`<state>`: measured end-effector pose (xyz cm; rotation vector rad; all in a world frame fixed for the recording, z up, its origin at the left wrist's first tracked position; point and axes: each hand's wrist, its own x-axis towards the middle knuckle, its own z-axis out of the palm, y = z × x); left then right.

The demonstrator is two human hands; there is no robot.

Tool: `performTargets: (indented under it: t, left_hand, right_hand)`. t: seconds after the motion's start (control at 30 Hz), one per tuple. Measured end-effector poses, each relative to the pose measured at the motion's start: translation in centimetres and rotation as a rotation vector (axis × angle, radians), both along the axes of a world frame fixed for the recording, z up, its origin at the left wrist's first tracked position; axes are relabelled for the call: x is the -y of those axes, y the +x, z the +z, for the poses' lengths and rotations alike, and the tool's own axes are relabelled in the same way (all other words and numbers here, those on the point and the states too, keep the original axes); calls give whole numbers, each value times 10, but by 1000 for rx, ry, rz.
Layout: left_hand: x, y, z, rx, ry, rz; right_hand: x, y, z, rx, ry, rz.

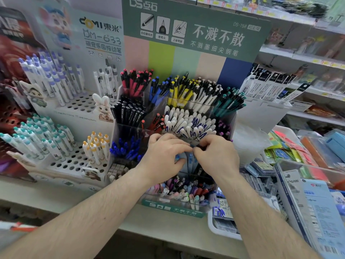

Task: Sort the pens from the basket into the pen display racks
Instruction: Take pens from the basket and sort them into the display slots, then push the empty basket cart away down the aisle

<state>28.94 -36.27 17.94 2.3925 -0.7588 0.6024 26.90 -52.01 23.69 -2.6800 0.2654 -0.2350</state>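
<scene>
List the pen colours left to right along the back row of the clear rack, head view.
Red pens → blue pens → yellow pens → white pens → teal pens.

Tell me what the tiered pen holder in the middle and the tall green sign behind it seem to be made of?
The pen holder looks like clear, glossy plastic: the pens show straight through its walls, and the edges catch light. The green sign looks like matte printed cardboard: flat, a fold line along the top, no shine. Neither can be confirmed from the picture alone.
</scene>
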Motion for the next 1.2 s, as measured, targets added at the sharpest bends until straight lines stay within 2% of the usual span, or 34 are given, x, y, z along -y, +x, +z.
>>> performTargets:
  t: [0.1,0.23,0.37,0.53,0.67,0.83,0.97,1.07,1.2]
  left_hand:
    - [-5,-13,1,-5,-17,46]
    - [-20,-38,0,-65,-10,144]
    - [-51,-75,-10,-131,16,283]
    - [-100,-131,-34,-252,62,477]
    - [-134,-169,-53,-489,73,614]
    - [-172,-233,-76,-800,60,684]
    - [-203,-302,-95,-1016,127,664]
    - [-222,-348,-112,-1210,266,610]
    - [-228,-378,-135,-1209,245,528]
  right_hand:
    - [-13,-14,0,231,111,78]
    - [-35,-25,-12,333,290,259]
    - [-63,-38,-36,244,426,395]
    - [-106,-69,-72,24,499,545]
    - [-137,-98,-102,-185,429,657]
    - [-176,-159,-130,-402,263,790]
    - [-210,-227,-155,-390,171,1004]
    - [-229,-277,-164,-391,140,1089]
    - [-243,-311,-170,-465,7,1060]
